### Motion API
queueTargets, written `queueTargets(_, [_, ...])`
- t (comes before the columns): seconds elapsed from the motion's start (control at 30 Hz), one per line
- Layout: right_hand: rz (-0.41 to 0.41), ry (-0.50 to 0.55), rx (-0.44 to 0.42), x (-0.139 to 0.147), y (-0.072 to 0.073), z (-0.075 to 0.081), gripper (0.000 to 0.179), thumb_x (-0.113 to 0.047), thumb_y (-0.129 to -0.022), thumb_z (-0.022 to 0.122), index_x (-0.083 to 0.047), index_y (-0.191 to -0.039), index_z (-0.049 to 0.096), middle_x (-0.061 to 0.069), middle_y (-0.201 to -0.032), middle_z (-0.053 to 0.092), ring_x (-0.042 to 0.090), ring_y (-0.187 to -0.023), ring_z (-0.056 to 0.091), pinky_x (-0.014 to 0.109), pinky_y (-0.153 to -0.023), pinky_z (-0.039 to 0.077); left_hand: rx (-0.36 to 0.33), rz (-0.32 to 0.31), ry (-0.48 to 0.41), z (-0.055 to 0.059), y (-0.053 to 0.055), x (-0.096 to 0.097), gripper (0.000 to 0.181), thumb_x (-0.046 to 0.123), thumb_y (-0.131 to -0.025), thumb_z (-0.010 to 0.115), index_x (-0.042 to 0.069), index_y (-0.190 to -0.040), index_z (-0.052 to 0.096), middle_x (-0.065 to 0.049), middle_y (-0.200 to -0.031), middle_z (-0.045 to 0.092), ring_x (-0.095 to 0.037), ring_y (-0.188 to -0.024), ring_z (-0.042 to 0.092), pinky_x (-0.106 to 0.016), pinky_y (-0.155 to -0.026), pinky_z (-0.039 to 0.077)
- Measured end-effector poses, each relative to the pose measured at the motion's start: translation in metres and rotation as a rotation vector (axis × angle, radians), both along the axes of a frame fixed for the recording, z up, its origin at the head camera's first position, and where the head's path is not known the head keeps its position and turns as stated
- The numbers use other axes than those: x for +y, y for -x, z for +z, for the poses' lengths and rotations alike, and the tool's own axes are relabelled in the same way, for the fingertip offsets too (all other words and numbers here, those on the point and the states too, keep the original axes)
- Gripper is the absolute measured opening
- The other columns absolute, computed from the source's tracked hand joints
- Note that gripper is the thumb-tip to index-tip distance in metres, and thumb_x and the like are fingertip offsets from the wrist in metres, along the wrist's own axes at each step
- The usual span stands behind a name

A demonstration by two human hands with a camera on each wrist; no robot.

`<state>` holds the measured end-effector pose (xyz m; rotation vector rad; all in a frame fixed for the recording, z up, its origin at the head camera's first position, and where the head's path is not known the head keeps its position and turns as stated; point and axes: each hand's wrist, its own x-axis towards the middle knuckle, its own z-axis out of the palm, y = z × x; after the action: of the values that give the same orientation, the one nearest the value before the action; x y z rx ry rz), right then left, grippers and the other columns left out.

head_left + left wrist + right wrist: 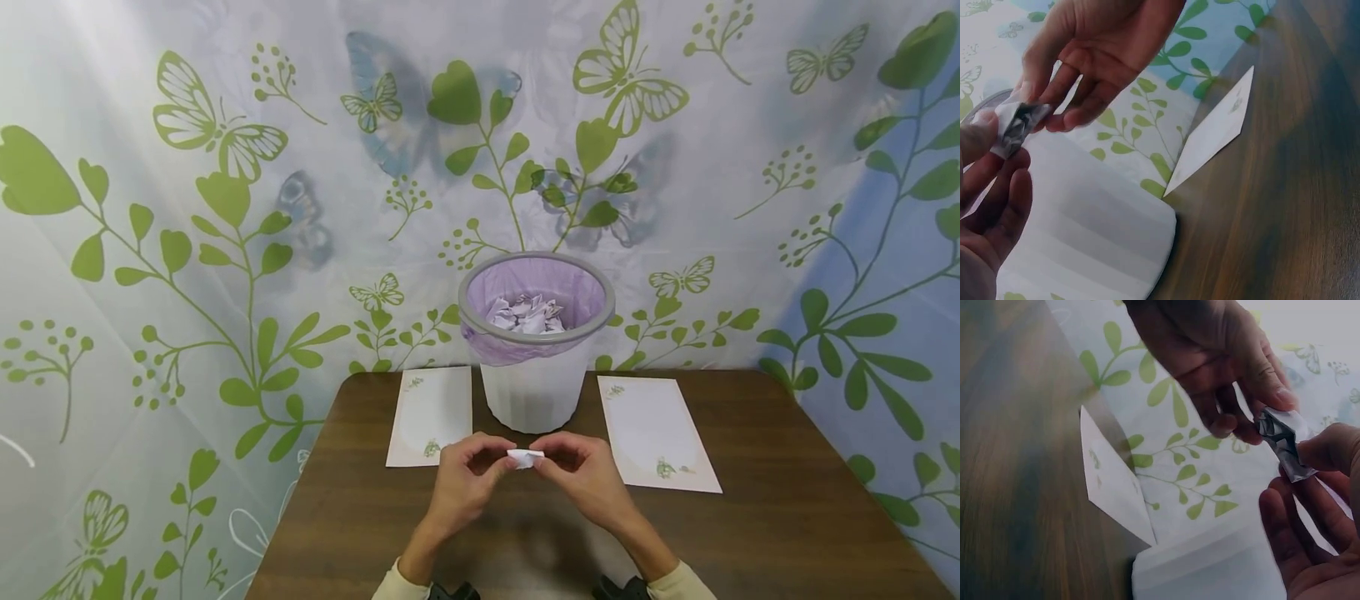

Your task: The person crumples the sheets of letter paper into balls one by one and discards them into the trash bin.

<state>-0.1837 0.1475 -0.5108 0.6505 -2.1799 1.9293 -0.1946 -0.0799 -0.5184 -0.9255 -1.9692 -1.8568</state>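
Note:
Between both hands is a small crumpled or folded piece of white paper [525, 457], raised in front of the bin. Thumb and fingers of the left hand [467, 481] pinch its left end; those of the right hand [583, 481] pinch the right end. In the left wrist view the paper [1017, 128] shows a shadowed, creased hollow facing the camera. The right wrist view shows the same paper [1286, 442] with its folds bunched between the fingertips. Just beyond the hands stands a white waste bin [534, 392] with a grey rim and a purple liner.
Several crumpled papers [527, 315] lie inside the bin. One printed sheet [433, 412] lies flat on the brown table [757, 533] left of the bin, another sheet [656, 429] to its right. Behind the table hangs a curtain [315, 208] with green leaves and butterflies.

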Motion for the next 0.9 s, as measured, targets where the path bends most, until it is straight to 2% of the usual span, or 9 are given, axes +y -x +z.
queueTargets(0.17, [-0.07, -0.073, 0.077, -0.005, 0.001, 0.003, 0.011, -0.009, -0.096, 0.085, -0.016, -0.103, 0.082, 0.003, -0.095, 0.083, 0.01, -0.08, 0.076, 0.029, -0.07, 0.065, 0.09, 0.044, 0.002, 0.002, 0.002, 0.001, 0.017, -0.005, -0.094, 0.082, 0.002, -0.108, 0.078, -0.015, -0.094, 0.075, -0.02, -0.082, 0.076, -0.034, -0.074, 0.068])
queueTargets(0.3, [-0.114, -0.087, 0.153, -0.01, 0.001, 0.009, 0.015, -0.004, -0.094, 0.085, -0.017, -0.099, 0.083, 0.0, -0.091, 0.083, 0.01, -0.076, 0.075, 0.029, -0.067, 0.066, 0.156, 0.086, 0.032, 0.009, 0.003, 0.0, 0.016, -0.005, -0.093, 0.083, 0.003, -0.106, 0.078, -0.011, -0.092, 0.076, -0.026, -0.079, 0.075, -0.03, -0.073, 0.067])
queueTargets(0.4, [-0.142, -0.083, 0.195, -0.013, 0.002, 0.014, 0.02, 0.003, -0.091, 0.085, -0.016, -0.098, 0.084, -0.002, -0.09, 0.083, 0.011, -0.075, 0.076, 0.028, -0.066, 0.066, 0.198, 0.11, 0.051, 0.015, 0.006, 0.0, 0.016, -0.004, -0.092, 0.084, 0.004, -0.105, 0.079, -0.01, -0.092, 0.076, -0.024, -0.077, 0.074, -0.029, -0.069, 0.066])
queueTargets(0.53, [-0.142, -0.096, 0.239, -0.01, 0.006, 0.022, 0.023, 0.006, -0.09, 0.085, -0.015, -0.1, 0.085, 0.0, -0.092, 0.083, 0.011, -0.076, 0.076, 0.027, -0.067, 0.066, 0.221, 0.106, 0.07, 0.024, 0.011, -0.001, 0.014, -0.003, -0.092, 0.085, 0.004, -0.104, 0.08, -0.008, -0.09, 0.076, -0.022, -0.074, 0.073, -0.032, -0.063, 0.064])
queueTargets(0.73, [-0.116, -0.118, 0.277, -0.003, 0.013, 0.039, 0.024, 0.006, -0.09, 0.085, -0.014, -0.102, 0.084, 0.002, -0.093, 0.083, 0.01, -0.077, 0.077, 0.024, -0.067, 0.065, 0.25, 0.097, 0.119, 0.04, 0.022, -0.004, 0.014, -0.001, -0.091, 0.086, 0.006, -0.103, 0.082, -0.006, -0.09, 0.079, -0.018, -0.075, 0.073, -0.034, -0.064, 0.065])
queueTargets(0.9, [-0.118, -0.154, 0.342, 0.002, 0.02, 0.054, 0.024, 0.005, -0.089, 0.085, -0.016, -0.102, 0.084, 0.003, -0.094, 0.082, 0.01, -0.079, 0.077, 0.023, -0.068, 0.065, 0.266, 0.092, 0.154, 0.057, 0.029, -0.005, 0.015, 0.002, -0.09, 0.089, 0.008, -0.102, 0.084, -0.005, -0.091, 0.08, -0.015, -0.076, 0.072, -0.035, -0.062, 0.063])
